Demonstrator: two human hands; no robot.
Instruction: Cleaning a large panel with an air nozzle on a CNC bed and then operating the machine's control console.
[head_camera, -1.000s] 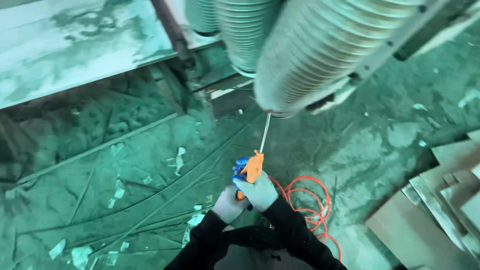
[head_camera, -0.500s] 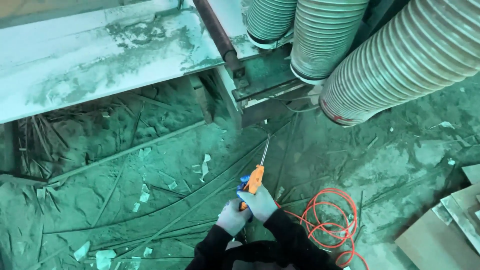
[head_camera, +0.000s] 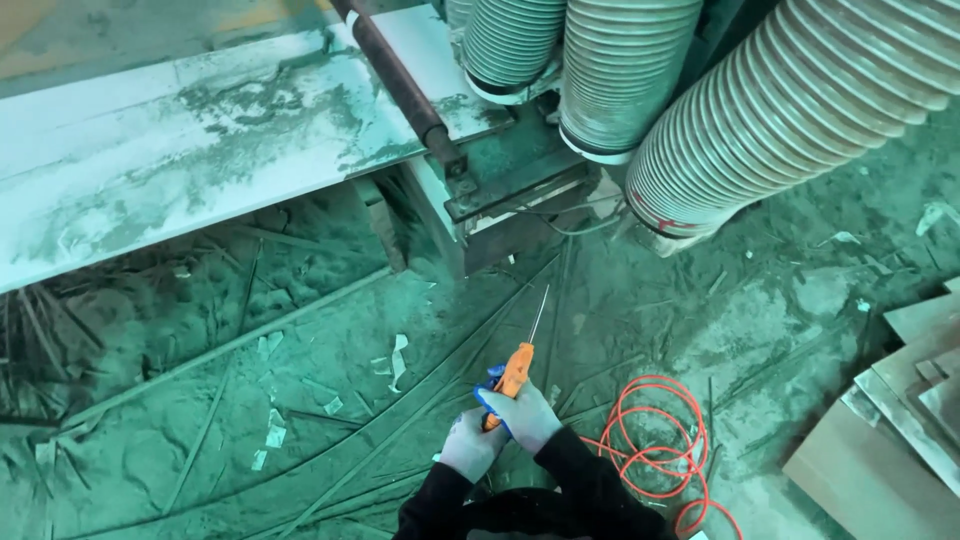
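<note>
Both my gloved hands meet low in the middle of the head view. My right hand (head_camera: 528, 415) grips an orange air blow gun (head_camera: 514, 371) with a blue fitting, whose thin metal nozzle (head_camera: 538, 314) points up toward the machine base. My left hand (head_camera: 468, 446) is closed just below and to the left, touching the gun's lower end. A coiled orange hose (head_camera: 655, 430) lies on the floor to the right of my hands.
A dusty pale machine table (head_camera: 170, 170) with a dark roller bar (head_camera: 395, 75) spans the upper left. Three ribbed extraction ducts (head_camera: 770, 110) hang at the upper right. Wood strips and chips (head_camera: 275, 430) litter the green floor; stacked boards (head_camera: 900, 430) lie at the right edge.
The view has tilted so the ducts sit higher and more of the floor shows. My hands still hold the blow gun, with the nozzle aimed the same way.
</note>
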